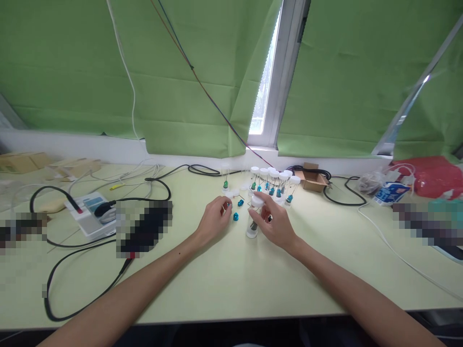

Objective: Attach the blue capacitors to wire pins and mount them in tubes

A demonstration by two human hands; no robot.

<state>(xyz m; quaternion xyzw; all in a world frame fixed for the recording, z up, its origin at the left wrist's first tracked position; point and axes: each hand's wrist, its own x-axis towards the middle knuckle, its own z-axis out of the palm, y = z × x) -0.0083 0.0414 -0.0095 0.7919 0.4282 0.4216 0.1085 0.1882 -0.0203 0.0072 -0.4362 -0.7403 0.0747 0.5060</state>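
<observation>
My right hand (pixel 278 222) is curled around a clear tube (pixel 249 225) with a white cap and white base. The tube stands upright on the table, and something dark shows inside. To its left, my left hand (pixel 214 216) has its fingertips pinched, with a small teal piece (pixel 229 205) showing at them. Between the hands lie a loose teal piece (pixel 236 217) and another teal piece (pixel 240 203) with a thin stem. Behind them stands an uncapped clear tube (pixel 225 184) holding a green piece. Beyond my right hand, several white-capped tubes (pixel 283 180) hold teal or green pieces.
An open cardboard box (pixel 314 180) stands at the back, right of the tubes. Black cables (pixel 202 169) and a white power strip (pixel 92 217) lie left. A red bag (pixel 427 177) and a blue-white packet (pixel 391 193) sit right. Green curtains (pixel 195 96) hang behind the table.
</observation>
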